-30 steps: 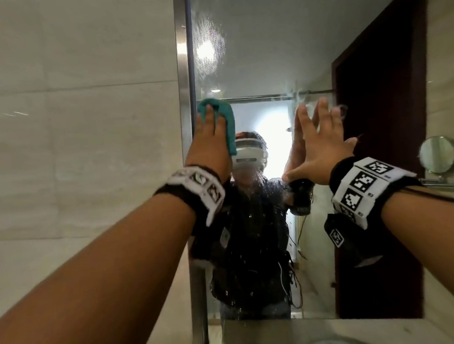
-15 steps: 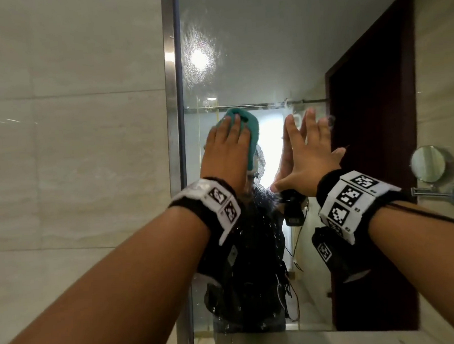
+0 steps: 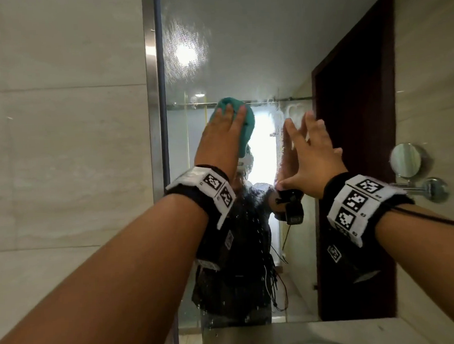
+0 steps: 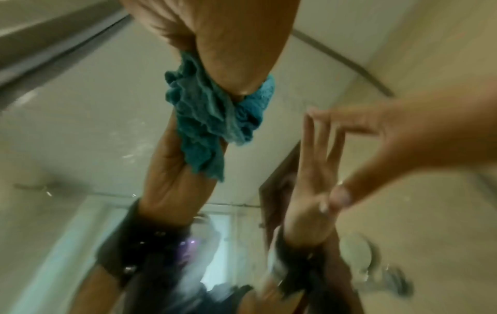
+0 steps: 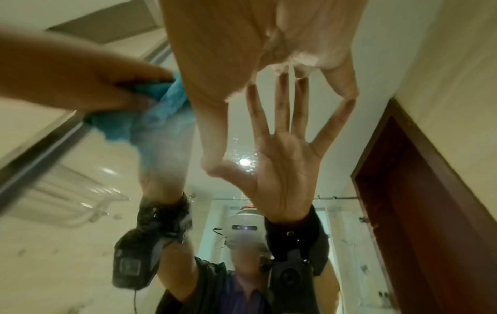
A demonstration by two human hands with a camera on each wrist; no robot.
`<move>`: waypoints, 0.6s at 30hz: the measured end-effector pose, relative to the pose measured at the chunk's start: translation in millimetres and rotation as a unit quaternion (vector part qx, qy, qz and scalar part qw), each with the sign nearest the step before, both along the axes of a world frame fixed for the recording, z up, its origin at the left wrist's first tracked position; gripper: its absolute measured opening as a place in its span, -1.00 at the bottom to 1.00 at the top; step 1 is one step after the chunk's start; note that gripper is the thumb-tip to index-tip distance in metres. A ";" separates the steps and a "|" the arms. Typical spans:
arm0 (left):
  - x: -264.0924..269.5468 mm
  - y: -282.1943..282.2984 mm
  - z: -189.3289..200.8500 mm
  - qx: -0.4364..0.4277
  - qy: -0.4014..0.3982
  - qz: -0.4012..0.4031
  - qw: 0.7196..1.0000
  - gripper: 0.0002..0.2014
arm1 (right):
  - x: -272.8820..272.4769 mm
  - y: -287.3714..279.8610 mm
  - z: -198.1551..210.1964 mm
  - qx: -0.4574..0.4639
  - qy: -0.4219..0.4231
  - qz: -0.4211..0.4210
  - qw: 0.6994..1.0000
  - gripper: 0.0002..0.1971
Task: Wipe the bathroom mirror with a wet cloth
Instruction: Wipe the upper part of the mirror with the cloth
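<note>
Teal terry cloth (image 3: 240, 123), soft, limp and wet, bunches under the flat left hand (image 3: 220, 143) pressing it on the slick, fragile mirror (image 3: 240, 52), best held across its middle, while at three o'clock the right hand (image 3: 312, 157) braces on the glass, fingers spread.

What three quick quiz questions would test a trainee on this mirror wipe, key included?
1. True or false: the left hand presses the teal cloth flat against the mirror.
2. The right hand is: A) gripping the cloth, B) fingers spread on the glass, C) holding the round wall mirror.
3. Fill in: droplets cluster around a reflected ____ at the mirror's upper left.

Key: 1 true; 2 B; 3 light.
</note>
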State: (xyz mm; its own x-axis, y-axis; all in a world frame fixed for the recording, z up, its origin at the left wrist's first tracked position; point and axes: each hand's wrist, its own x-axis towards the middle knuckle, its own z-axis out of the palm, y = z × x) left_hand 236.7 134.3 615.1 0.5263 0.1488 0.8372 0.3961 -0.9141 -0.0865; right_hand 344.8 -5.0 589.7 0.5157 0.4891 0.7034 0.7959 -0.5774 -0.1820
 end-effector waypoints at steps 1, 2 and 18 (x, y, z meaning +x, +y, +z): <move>4.3 -2.9 2.0 0.002 0.000 0.011 1.000 -0.18 | 1.4 0.2 -0.6 0.003 0.000 0.005 1.000 0.32; 9.1 -7.6 -4.9 0.019 0.010 0.017 1.000 -0.18 | 1.4 0.5 -0.7 0.004 -0.001 0.008 1.000 0.31; 27.8 -17.0 -20.3 0.085 0.036 -0.002 0.996 -0.24 | 1.8 -1.7 -0.6 -0.022 -0.015 0.008 1.000 0.34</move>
